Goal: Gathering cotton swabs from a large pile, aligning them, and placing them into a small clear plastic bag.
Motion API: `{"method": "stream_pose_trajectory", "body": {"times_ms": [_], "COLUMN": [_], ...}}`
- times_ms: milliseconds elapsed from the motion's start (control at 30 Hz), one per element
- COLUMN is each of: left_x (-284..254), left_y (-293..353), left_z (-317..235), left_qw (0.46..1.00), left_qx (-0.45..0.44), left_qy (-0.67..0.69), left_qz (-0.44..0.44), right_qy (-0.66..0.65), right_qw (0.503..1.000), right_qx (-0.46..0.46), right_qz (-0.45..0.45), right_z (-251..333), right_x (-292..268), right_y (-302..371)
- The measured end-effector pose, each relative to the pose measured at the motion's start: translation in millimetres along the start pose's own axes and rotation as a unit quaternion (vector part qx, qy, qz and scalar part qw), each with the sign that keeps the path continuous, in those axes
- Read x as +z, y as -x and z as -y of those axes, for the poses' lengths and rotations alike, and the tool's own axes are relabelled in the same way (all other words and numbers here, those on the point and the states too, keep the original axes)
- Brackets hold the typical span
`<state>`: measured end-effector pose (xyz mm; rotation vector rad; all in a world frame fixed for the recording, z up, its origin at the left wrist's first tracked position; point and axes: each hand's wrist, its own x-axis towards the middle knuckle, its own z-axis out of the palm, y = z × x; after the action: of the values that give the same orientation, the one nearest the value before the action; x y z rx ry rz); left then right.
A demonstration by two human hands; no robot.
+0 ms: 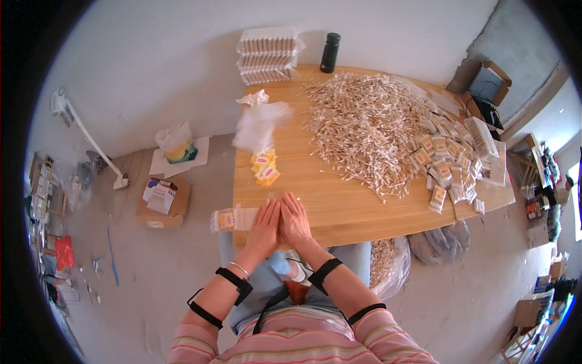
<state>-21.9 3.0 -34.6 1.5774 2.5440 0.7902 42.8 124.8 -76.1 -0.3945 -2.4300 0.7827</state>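
Observation:
At the near edge of the table, my left hand (264, 230) and my right hand (295, 222) lie side by side, palms down. Their thumb sides touch, and the fingers stretch forward, straight and close together. Whatever lies beneath the palms is hidden. Just left of my left hand, a clear plastic packet with a yellow label (225, 220) hangs slightly over the table's left edge. Beyond my hands sits a small stack of yellow and white label cards (265, 168). A large heap of cotton swabs (370, 127) spreads across the middle of the wooden table (339, 213).
Filled swab packets (445, 155) pile up at the right. Clear empty bags (260, 126) lie at the left, behind the cards. Wrapped swab bundles (268, 56) and a dark bottle (330, 53) stand at the back. A cardboard box (163, 203) sits on the floor.

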Motion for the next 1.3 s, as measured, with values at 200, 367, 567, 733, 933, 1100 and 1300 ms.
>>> {"method": "stream_pose_trajectory", "body": {"times_ms": [200, 367, 567, 733, 933, 1100, 1300], "left_x": [24, 24, 23, 20, 20, 23, 18], "left_y": [-16, -18, -18, -19, -19, -15, -15], "left_z": [-20, -21, -24, -25, -24, -21, -23], "left_qw": [0.995, 0.995, 0.995, 0.995, 0.994, 0.996, 0.996], "left_qx": [-0.005, 0.033, 0.032, 0.03, 0.029, 0.024, 0.026], "left_qy": [0.026, 0.032, 0.026, 0.03, 0.043, 0.032, 0.027], "left_qz": [-0.095, -0.087, -0.091, -0.095, -0.092, -0.085, -0.077], "right_qy": [0.107, 0.234, 0.202, 0.184, 0.08, 0.095, 0.141], "right_qw": [0.983, 0.915, 0.93, 0.949, 0.994, 0.995, 0.985], "right_qx": [0.109, 0.27, 0.246, 0.197, 0.044, -0.023, 0.069], "right_qz": [-0.099, -0.186, -0.184, -0.16, -0.052, 0.004, -0.069], "right_z": [-73, -138, -132, -90, -37, -39, -70], "right_x": [-81, -157, -128, -92, -66, -72, -97], "right_y": [5, -3, -13, -11, 1, 1, -23]}}
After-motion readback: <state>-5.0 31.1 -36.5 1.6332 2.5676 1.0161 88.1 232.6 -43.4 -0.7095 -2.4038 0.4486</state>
